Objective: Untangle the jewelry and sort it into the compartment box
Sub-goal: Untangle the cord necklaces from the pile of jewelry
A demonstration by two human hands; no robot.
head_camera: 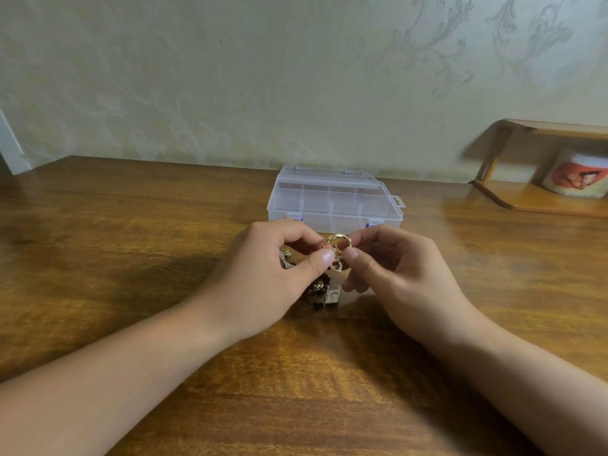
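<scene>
At mid-frame both hands pinch one gold ring (339, 242): the left hand (269, 274) with thumb and fingers at its left side, the right hand (391, 271) at its right, smaller linked pieces hanging between the thumbs. Just below lies the jewelry pile (320, 292) on the table (131, 258). Just above, the box (332, 200) sits shut, its compartments apparently empty. Sorting seems barely begun; untangling, opening and filling all remain.
</scene>
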